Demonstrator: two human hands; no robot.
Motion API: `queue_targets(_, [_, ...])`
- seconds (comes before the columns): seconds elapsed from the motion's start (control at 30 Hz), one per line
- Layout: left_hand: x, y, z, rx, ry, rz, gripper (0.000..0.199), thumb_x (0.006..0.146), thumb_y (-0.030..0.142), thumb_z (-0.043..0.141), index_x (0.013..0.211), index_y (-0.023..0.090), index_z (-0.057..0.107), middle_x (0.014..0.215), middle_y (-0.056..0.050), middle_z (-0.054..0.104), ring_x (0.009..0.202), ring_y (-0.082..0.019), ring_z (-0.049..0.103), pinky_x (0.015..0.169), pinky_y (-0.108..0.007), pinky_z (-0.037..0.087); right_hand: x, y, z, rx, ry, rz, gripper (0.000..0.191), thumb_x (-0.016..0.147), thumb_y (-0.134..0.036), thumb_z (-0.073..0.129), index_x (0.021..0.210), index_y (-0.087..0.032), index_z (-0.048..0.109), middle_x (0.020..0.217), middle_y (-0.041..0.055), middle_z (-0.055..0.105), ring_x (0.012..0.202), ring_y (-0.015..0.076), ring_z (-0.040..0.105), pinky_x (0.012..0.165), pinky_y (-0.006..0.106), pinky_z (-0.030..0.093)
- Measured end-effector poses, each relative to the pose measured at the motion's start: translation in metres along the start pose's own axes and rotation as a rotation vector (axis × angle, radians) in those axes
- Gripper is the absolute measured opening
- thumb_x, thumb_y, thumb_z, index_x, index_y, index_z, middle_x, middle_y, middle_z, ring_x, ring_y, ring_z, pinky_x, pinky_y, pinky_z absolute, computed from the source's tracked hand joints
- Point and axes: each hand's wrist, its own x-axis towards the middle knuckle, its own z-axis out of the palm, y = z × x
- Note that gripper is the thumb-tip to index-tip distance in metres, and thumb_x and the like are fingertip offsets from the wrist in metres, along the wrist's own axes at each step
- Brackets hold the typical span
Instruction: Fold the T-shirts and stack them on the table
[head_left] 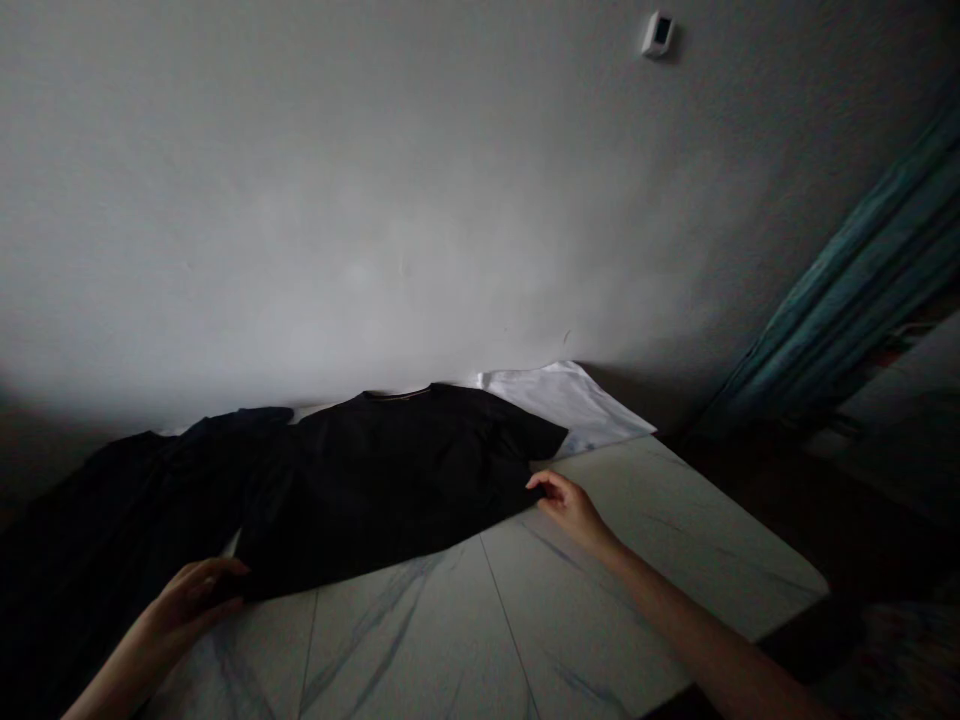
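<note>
Three garments lie along the far side of the pale marble-patterned table top [660,530], against the wall [300,200]. The black T-shirt [390,480] is in the middle, spread flat with its collar at about 12 o'clock, and no fold shows across its body. Its near hem still lies open and unfolded towards the person. From the shirt, a dark garment [112,520] lies at 9 o'clock, running off the table's edge and into shadow, while a white garment [570,400] sits at 1 o'clock, partly tucked beneath the shirt.

The left hand [191,595] is at the shirt's 7 o'clock corner, its fingers curled close together over the hem; whether they pinch the cloth I cannot tell. The right hand [571,512] is at 4 o'clock, fingers gently curved and narrow, their tips at the hem's edge, again with no clear grip. A teal curtain [862,270] hangs at the far right
</note>
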Motion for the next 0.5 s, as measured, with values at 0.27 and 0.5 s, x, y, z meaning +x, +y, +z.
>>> queue_targets(0.27, [-0.005,0.02,-0.003,0.102,0.062,0.378,0.025,0.076,0.035,0.055,0.084,0.048,0.075,0.144,0.013,0.051,0.114,-0.025,0.064,0.097,-0.035,0.053,0.008,-0.008,-0.015,-0.076,-0.028,-0.213,0.035,0.073,-0.014,0.065,0.105,-0.025,0.073,0.129,0.0107,0.056,0.117,0.0253,0.057,0.082,0.034,0.056])
queue_targets(0.5, [-0.007,0.045,0.003,0.177,-0.001,0.306,0.029,0.077,0.043,0.048,0.073,0.052,0.075,0.115,0.01,0.073,0.109,-0.023,0.067,0.094,-0.033,0.054,0.01,-0.013,-0.011,-0.213,-0.25,-0.467,0.038,0.086,-0.002,0.047,0.103,-0.024,0.074,0.129,0.0078,0.062,0.119,0.019,0.059,0.101,0.037,0.048])
